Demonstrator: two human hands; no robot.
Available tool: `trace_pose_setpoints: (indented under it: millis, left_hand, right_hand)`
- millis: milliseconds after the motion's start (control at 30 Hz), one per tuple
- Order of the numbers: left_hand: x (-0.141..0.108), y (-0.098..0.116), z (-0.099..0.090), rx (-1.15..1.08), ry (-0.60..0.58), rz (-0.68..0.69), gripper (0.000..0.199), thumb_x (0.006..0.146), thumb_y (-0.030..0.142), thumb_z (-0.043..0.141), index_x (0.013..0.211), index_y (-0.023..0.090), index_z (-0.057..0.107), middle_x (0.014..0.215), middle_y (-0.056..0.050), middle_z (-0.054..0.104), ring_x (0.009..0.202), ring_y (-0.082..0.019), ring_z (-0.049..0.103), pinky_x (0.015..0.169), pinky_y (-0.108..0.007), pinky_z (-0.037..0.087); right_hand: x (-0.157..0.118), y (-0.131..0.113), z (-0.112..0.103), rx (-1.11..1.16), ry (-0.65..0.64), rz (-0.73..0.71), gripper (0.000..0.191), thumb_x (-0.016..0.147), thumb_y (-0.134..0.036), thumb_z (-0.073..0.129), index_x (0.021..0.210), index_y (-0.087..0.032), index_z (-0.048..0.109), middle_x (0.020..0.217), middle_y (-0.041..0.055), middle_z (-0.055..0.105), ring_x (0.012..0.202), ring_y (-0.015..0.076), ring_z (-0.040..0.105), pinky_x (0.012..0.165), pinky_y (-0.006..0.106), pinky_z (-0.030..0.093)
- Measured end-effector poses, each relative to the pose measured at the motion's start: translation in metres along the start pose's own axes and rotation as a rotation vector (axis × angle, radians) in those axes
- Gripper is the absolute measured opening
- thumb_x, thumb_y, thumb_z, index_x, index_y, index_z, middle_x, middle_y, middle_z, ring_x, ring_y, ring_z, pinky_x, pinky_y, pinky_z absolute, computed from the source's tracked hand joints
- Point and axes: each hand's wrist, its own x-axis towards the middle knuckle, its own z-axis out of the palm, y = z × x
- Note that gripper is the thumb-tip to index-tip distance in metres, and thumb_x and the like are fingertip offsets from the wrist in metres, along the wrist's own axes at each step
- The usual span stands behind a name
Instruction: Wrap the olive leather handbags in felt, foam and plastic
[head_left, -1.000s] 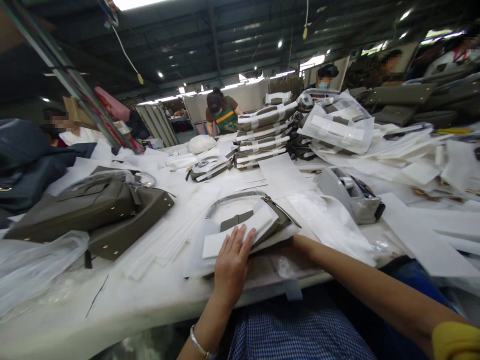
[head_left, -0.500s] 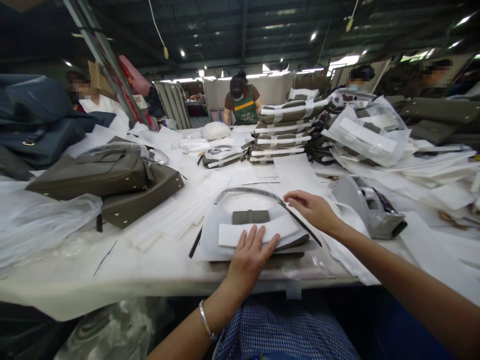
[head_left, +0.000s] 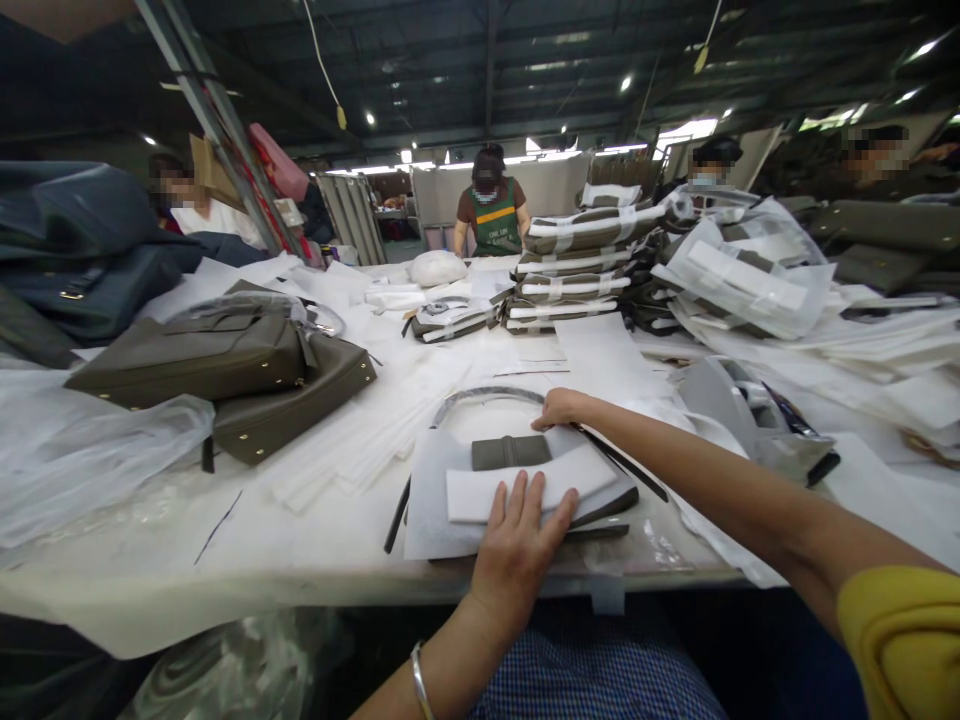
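A flat olive bag lies near the table's front edge, mostly covered by a translucent white sheet (head_left: 431, 500). Its wrapped handle (head_left: 480, 393) arches away from me, and a small olive flap (head_left: 510, 452) shows at the middle. Across the sheet lies a white foam strip (head_left: 469, 495). My left hand (head_left: 517, 530) rests on that strip with its fingers spread. At the right side of the handle, my right hand (head_left: 564, 408) has its fingers closed round the handle. A dark strap (head_left: 626, 468) runs out below my right wrist.
Olive bags (head_left: 292, 400) lie at the left, beside dark blue bags (head_left: 75, 240). Wrapped bags (head_left: 574, 265) stand stacked behind. A grey tape dispenser (head_left: 720, 400) sits at the right. A person (head_left: 491, 210) stands across the table.
My right hand has moved left and its fingers have closed on the handle. My left hand stays spread on the foam strip. The view has shifted slightly.
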Motion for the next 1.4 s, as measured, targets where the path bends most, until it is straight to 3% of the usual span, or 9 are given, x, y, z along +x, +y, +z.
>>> trace_pose_setpoints:
  millis: [100,300,533,700,833,933,1100,1233,1400]
  left_hand:
    - [0.000,0.000,0.002,-0.007,-0.004,-0.002,0.053,0.095,0.024,0.057,0.146,0.031,0.043,0.141,-0.012,0.056,0.131,-0.033,0.052,0.103,-0.050,0.051]
    - [0.002,-0.002,0.006,-0.010,0.022,-0.011,0.053,0.095,0.023,0.056,0.146,0.030,0.044,0.140,-0.012,0.057,0.130,-0.033,0.053,0.102,-0.051,0.052]
    - [0.001,-0.005,0.007,-0.014,-0.024,0.004,0.058,0.095,0.021,0.056,0.149,0.031,0.038,0.145,-0.012,0.052,0.134,-0.032,0.049,0.105,-0.051,0.049]
    - [0.005,-0.013,0.006,-0.034,-0.063,0.001,0.056,0.096,0.020,0.054,0.149,0.031,0.038,0.145,-0.011,0.052,0.134,-0.031,0.049,0.106,-0.049,0.048]
    - [0.012,-0.022,0.008,-0.043,-0.076,-0.013,0.056,0.095,0.018,0.055,0.148,0.031,0.040,0.143,-0.010,0.054,0.133,-0.030,0.050,0.106,-0.049,0.048]
    - [0.017,-0.028,0.011,-0.051,-0.089,-0.019,0.058,0.094,0.016,0.056,0.148,0.031,0.039,0.143,-0.010,0.054,0.133,-0.030,0.050,0.106,-0.050,0.047]
    - [0.021,-0.032,0.012,-0.053,-0.118,-0.039,0.058,0.094,0.016,0.056,0.148,0.031,0.039,0.143,-0.011,0.054,0.134,-0.030,0.049,0.107,-0.051,0.046]
    - [0.025,-0.024,0.008,-0.019,-0.139,-0.073,0.054,0.095,0.016,0.054,0.146,0.031,0.042,0.143,-0.011,0.054,0.134,-0.030,0.049,0.110,-0.055,0.042]
    - [0.039,-0.016,0.000,0.041,-0.256,-0.066,0.044,0.093,0.013,0.053,0.137,0.014,0.051,0.135,-0.019,0.059,0.129,-0.033,0.053,0.113,-0.055,0.038]
  right_hand:
    - [-0.001,0.005,-0.001,0.074,-0.069,0.049,0.030,0.094,-0.044,0.059,0.092,-0.015,0.068,0.089,0.0027,0.070,0.078,0.0150,0.066,0.075,0.034,0.056]
    - [-0.013,0.007,-0.005,0.372,0.011,0.016,0.025,0.081,-0.040,0.072,0.084,-0.016,0.067,0.082,0.0056,0.074,0.079,0.0178,0.068,0.072,0.028,0.053]
    - [-0.033,0.004,-0.025,0.715,-0.009,-0.105,0.045,0.070,-0.052,0.077,0.096,-0.015,0.069,0.105,0.0118,0.075,0.093,0.0207,0.070,0.076,0.029,0.055]
    - [-0.055,0.004,-0.038,0.772,0.047,-0.166,0.054,0.062,-0.056,0.082,0.096,-0.014,0.076,0.096,0.0096,0.076,0.090,0.0235,0.069,0.085,0.036,0.054]
    - [-0.084,0.001,-0.043,0.666,0.169,-0.268,0.040,0.075,-0.056,0.072,0.087,-0.018,0.079,0.098,0.0067,0.077,0.100,0.0280,0.068,0.096,0.040,0.051]
    - [-0.110,-0.001,-0.038,0.487,0.185,-0.349,0.034,0.087,-0.049,0.061,0.096,-0.022,0.079,0.105,0.0045,0.077,0.105,0.0287,0.068,0.099,0.041,0.050]
    - [-0.142,0.008,-0.008,0.201,0.186,-0.585,0.033,0.097,-0.031,0.047,0.119,-0.028,0.071,0.120,0.0009,0.071,0.119,0.0240,0.063,0.111,0.044,0.042]
    - [-0.155,0.021,0.017,0.020,0.313,-0.731,0.039,0.097,-0.024,0.047,0.134,-0.029,0.060,0.136,0.0023,0.062,0.134,0.0228,0.050,0.118,0.050,0.033]
    - [-0.166,0.028,0.036,-0.086,0.491,-0.807,0.047,0.096,-0.012,0.043,0.138,-0.028,0.055,0.134,0.0031,0.064,0.130,0.0218,0.054,0.116,0.053,0.036]
